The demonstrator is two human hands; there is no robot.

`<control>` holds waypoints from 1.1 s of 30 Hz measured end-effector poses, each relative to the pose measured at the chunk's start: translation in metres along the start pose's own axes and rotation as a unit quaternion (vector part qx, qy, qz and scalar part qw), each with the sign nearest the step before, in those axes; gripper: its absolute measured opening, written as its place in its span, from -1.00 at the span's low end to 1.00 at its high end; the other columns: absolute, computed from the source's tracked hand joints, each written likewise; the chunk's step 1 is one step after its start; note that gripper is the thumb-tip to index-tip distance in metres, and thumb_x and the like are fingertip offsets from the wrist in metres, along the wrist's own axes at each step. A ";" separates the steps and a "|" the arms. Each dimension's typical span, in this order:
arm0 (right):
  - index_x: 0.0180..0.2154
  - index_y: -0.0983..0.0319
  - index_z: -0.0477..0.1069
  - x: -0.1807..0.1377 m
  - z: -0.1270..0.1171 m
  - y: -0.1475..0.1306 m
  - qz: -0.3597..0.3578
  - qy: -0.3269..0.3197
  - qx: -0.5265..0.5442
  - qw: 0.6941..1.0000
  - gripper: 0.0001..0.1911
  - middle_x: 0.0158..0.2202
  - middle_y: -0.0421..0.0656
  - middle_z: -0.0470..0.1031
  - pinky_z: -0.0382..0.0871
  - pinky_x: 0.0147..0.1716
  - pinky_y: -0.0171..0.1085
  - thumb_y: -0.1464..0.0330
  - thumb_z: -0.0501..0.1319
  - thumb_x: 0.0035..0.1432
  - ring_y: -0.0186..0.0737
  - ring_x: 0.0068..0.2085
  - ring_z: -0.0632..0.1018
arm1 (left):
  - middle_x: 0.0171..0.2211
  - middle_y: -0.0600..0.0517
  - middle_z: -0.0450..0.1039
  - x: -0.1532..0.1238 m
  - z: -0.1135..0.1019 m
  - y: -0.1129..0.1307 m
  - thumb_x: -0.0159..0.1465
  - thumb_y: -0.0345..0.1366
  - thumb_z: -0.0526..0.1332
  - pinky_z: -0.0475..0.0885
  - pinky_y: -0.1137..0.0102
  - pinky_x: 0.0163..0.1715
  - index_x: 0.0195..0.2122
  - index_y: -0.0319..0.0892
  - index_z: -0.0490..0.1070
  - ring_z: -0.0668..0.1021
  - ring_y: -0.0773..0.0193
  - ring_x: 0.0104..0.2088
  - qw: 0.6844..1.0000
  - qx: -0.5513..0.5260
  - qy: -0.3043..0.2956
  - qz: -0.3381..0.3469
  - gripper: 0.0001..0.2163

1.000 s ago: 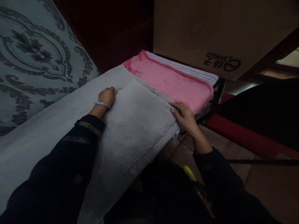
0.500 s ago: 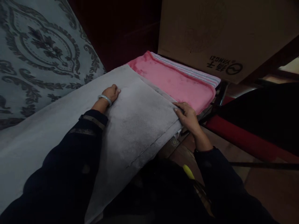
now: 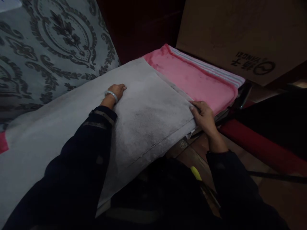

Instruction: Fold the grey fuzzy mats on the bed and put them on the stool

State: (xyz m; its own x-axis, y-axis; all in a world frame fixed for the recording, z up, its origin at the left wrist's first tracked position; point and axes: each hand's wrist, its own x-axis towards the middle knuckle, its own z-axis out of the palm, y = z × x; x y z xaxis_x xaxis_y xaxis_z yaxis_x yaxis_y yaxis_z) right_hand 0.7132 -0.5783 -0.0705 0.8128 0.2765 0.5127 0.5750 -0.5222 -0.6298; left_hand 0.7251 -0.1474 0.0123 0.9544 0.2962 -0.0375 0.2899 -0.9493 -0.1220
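Note:
A large pale grey cloth [image 3: 148, 105] with dark smudges and a stitched line near its front edge lies over a table-like surface. Partly under its far right end shows a pink, padded fabric [image 3: 192, 78] with a darker red border. My left hand [image 3: 117, 91], a pale bangle at its wrist, is closed on the cloth's upper side, fingers curled into it. At the cloth's right corner, my right hand [image 3: 203, 116] pinches the edge between thumb and fingers, beside the pink fabric. The cloth's near part hangs down toward my lap.
Behind the pink fabric runs a striped cloth strip [image 3: 206, 65], with a big cardboard box [image 3: 227, 35] beyond. Patterned wallpaper-like material [image 3: 64, 38] rises at left. A black-and-red piece of furniture [image 3: 259, 137] stands at right above the tiled floor. Something yellow [image 3: 196, 173] is low by my right arm.
The view has shifted, so the scene sits further right, and a red patch now shows at the left edge. Both hands keep their hold on the grey cloth, which has hardly moved.

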 end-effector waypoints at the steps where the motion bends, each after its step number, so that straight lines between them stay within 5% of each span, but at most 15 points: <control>1: 0.01 0.15 0.55 0.000 0.000 0.000 0.001 0.001 -0.003 1.000 -0.53 -0.24 -0.03 0.52 0.42 -0.07 0.07 0.03 0.06 0.32 0.05 -0.14 0.51 | 0.04 -0.19 0.52 0.000 0.000 0.000 0.44 -0.16 -0.10 0.36 0.23 0.05 0.16 -0.13 0.41 0.52 0.00 0.09 1.000 0.002 -0.002 0.002 -0.57; 11: -0.05 0.17 0.56 0.002 0.004 0.004 -0.016 0.015 -0.002 1.000 -0.49 -0.24 -0.02 0.54 0.43 -0.08 0.10 -0.01 0.04 0.31 0.06 -0.17 0.53 | 0.28 -0.29 0.25 -0.050 -0.009 -0.016 0.38 -0.22 0.03 0.26 0.16 0.22 0.37 -0.23 0.14 0.36 -0.04 0.25 0.998 -0.049 0.033 0.014 -0.46; 18: 0.01 0.20 0.53 0.005 -0.003 0.010 0.002 -0.005 -0.001 1.000 -0.49 -0.15 0.03 0.55 0.44 -0.05 0.10 0.03 0.06 0.28 0.08 -0.10 0.54 | 0.46 -0.24 -0.09 -0.164 -0.005 -0.022 0.41 -0.12 -0.02 0.03 0.01 0.35 0.45 -0.19 -0.06 0.05 -0.04 0.43 0.994 -0.031 -0.019 0.107 -0.39; 22: 0.18 0.16 0.42 0.006 -0.001 -0.031 -0.064 -0.015 -0.063 0.996 -0.47 0.10 0.06 0.47 0.26 0.15 0.22 0.07 0.04 0.32 0.18 0.16 0.42 | 0.48 -0.13 -0.13 -0.238 0.006 -0.006 0.42 -0.05 -0.03 -0.03 -0.01 0.37 0.46 -0.05 -0.08 0.01 -0.01 0.45 0.983 -0.050 -0.039 0.173 -0.39; 25: 0.26 0.06 0.32 0.000 0.016 -0.065 -0.146 -0.083 -0.083 0.982 -0.46 0.28 -0.04 0.33 0.07 0.24 0.31 0.05 0.03 0.35 0.19 0.31 0.25 | 0.48 -0.11 -0.17 -0.274 0.019 0.011 0.43 -0.02 -0.04 -0.06 -0.13 0.35 0.46 0.00 -0.08 -0.04 -0.05 0.46 0.978 -0.065 -0.032 0.195 -0.40; 29: 0.23 -0.02 0.35 -0.009 0.041 -0.069 -0.172 -0.162 -0.096 0.967 -0.46 0.29 -0.09 0.34 0.00 0.22 0.41 -0.04 0.02 0.34 0.25 0.33 0.21 | 0.49 -0.11 -0.20 -0.287 0.031 0.025 0.43 -0.02 -0.07 -0.12 -0.28 0.32 0.46 0.00 -0.07 -0.09 -0.12 0.46 0.982 -0.071 -0.030 0.171 -0.41; 33: 0.20 0.02 0.38 -0.010 0.047 -0.054 -0.163 -0.161 -0.103 0.968 -0.41 0.28 -0.02 0.34 0.01 0.17 0.44 -0.09 -0.02 0.33 0.32 0.31 0.23 | 0.48 -0.05 -0.19 -0.285 0.029 0.021 0.43 0.00 -0.07 -0.13 -0.22 0.35 0.45 0.03 -0.06 -0.07 -0.06 0.46 0.980 -0.083 -0.045 0.177 -0.41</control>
State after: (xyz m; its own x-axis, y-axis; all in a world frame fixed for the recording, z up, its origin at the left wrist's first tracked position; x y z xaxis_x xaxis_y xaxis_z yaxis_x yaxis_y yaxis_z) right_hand 0.6782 -0.5144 -0.0690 0.5982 0.6728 0.4353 0.8013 -0.5066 -0.3181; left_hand 0.4572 -0.2489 -0.0088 0.9893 -0.0534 -0.1359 -0.0433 -0.9962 0.0761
